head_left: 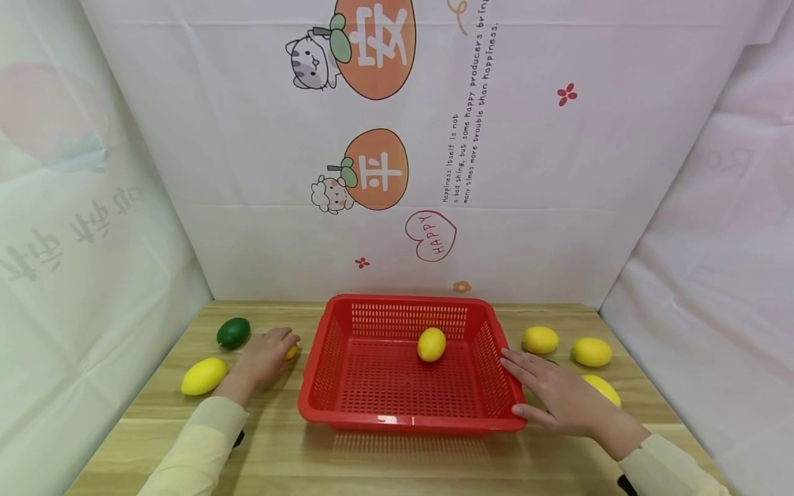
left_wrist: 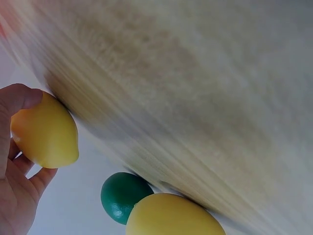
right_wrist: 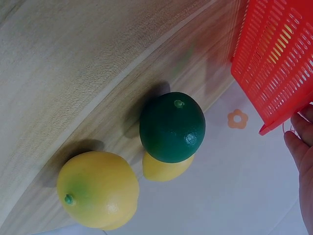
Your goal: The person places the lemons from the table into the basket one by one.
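Note:
My left hand (head_left: 262,357) holds a yellow lemon (left_wrist: 49,132) between thumb and fingers, left of the red basket (head_left: 409,421). From above, the hand hides most of that lemon. My right hand (head_left: 561,396) touches the basket's right rim with its fingers extended. One lemon (head_left: 431,344) lies inside the basket, toward the back right. Beyond my left wrist are a dark green fruit (head_left: 233,333) and another lemon (head_left: 205,376). Below my right hand, a second dark green fruit (right_wrist: 172,128) shows in the right wrist view, mostly covered in the head view.
Right of the basket, several lemons lie on the wooden table (head_left: 267,455), among them a back lemon (head_left: 540,340), an outer lemon (head_left: 591,351) and one partly behind my right hand (head_left: 603,390). A printed white cloth (head_left: 509,248) stands behind the table, with white sheets at both sides.

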Action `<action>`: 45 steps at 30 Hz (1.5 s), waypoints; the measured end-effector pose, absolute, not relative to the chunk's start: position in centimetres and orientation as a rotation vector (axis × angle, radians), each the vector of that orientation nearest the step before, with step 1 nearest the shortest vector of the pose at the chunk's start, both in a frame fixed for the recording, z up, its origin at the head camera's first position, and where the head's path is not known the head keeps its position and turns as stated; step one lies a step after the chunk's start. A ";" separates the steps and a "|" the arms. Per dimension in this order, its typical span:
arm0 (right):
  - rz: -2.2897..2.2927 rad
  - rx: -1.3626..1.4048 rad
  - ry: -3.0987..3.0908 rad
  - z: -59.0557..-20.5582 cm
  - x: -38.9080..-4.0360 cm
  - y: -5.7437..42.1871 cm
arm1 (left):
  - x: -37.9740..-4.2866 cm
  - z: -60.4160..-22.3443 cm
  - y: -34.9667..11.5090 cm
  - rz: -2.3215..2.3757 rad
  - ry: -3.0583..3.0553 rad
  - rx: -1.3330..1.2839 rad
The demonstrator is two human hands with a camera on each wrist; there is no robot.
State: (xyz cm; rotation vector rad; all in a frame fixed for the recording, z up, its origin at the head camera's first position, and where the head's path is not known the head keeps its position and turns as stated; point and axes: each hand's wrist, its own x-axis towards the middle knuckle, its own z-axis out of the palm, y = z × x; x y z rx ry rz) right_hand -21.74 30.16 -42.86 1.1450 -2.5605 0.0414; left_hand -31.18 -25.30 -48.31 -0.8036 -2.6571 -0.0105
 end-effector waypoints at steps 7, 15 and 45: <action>0.040 1.142 -2.567 -42.9 -21.8 30.2 | -31.3 -48.5 -25.3 0.001 -2.655 -0.798; 0.032 1.141 -2.576 -42.9 -21.8 30.1 | -31.3 -48.4 -25.3 0.029 -2.699 -0.795; 0.042 1.148 -2.564 -42.9 -21.9 30.2 | -30.0 -46.2 -25.5 0.098 -2.552 -0.875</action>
